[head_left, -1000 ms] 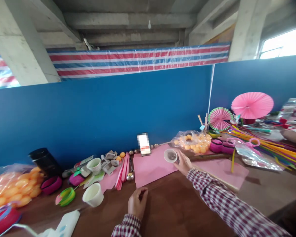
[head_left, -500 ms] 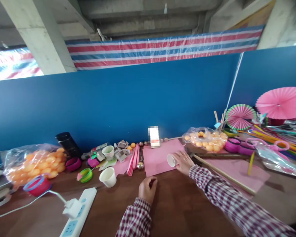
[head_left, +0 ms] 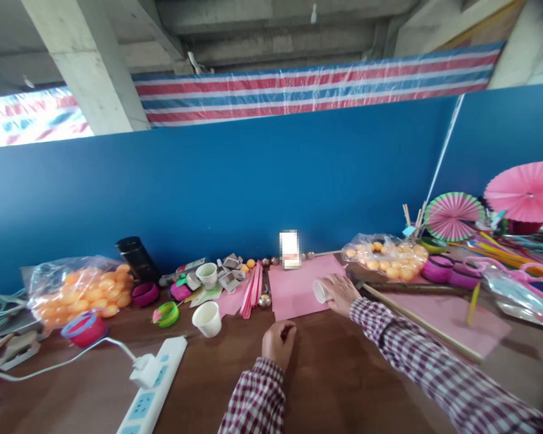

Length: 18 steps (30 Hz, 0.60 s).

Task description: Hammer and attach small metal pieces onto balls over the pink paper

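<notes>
My right hand (head_left: 342, 293) is wrapped around a white paper cup (head_left: 321, 292), tipped on its side over a pink paper sheet (head_left: 294, 301); the cup's mouth faces left. On the brown table in front of the sheet rests my left hand (head_left: 278, 345), its fingers loosely curled with nothing visible in them. A second paper cup (head_left: 207, 319) stands upright to the left of that hand. Behind it is a patterned paper cup (head_left: 207, 276). Between the cups and the sheet lie pink strips (head_left: 252, 290) and a metal spoon-like piece with a shiny ball (head_left: 265, 299).
A white power strip (head_left: 158, 380) with a plug lies at the front left. Bags of orange balls (head_left: 95, 292) sit left and back right (head_left: 391, 259). Right of my arm lie a wooden stick (head_left: 425, 322), pink scissors (head_left: 525, 271) and paper fans (head_left: 455, 216). A blue partition (head_left: 271, 181) closes the back.
The camera has turned slightly left, so everything appears shifted to the right. Both hands and the held cup stay nearly where they were on the table.
</notes>
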Motion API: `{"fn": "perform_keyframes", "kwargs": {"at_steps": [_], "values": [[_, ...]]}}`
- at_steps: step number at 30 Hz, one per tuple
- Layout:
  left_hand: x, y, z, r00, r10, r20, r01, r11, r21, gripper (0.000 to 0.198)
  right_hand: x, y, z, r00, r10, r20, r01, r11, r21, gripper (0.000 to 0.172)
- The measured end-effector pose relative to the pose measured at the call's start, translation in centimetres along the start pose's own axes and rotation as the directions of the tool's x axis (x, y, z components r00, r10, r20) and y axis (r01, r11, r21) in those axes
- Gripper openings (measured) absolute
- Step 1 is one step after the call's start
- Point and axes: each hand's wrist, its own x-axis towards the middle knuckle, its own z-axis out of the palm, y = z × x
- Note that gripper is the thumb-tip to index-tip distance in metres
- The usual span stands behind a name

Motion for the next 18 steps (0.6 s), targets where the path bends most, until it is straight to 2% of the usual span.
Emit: {"fn": "perform_keyframes", "kwargs": {"at_steps": [9,14,18], "values": [[0.02,0.02,-0.12,1.000,0.001,0.011,-0.001,1.000,0.004,0.018,0.06,0.76,-0.15,1.000,0.021,0.007,-0.021,0.999,-0.047,0.064],[-0.04,0.43,-0.42,1.000,0.004,0.018,-0.004,1.000,-0.005,0.019,0.08,0.71,-0.17,0.999,0.029,-0.033,-0.030,0.999,-0.039,0.067],[-0.11,0.88,-0.79,1.000,0.016,0.023,-0.016,1.000,-0.016,0.020,-0.02,0.60,0.05,1.000,0.027,0.005,-0.026,0.998,-0.055,0.065]]}}
